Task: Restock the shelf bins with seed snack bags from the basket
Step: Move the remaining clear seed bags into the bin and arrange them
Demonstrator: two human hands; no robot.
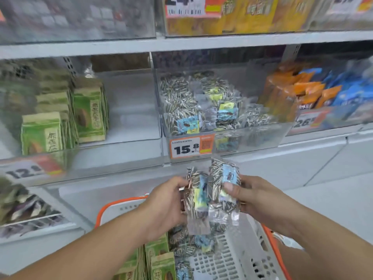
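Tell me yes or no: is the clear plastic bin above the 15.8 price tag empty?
No, the clear plastic bin above the orange 15.8 price tag already holds a pile of clear striped sunflower seed bags.

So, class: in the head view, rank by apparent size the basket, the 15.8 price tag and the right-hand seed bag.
1. basket, largest, though nearest the camera
2. seed bag
3. 15.8 price tag; close to the bag, ranking unsure

Bright, even light; motion blur smears the frame edges.
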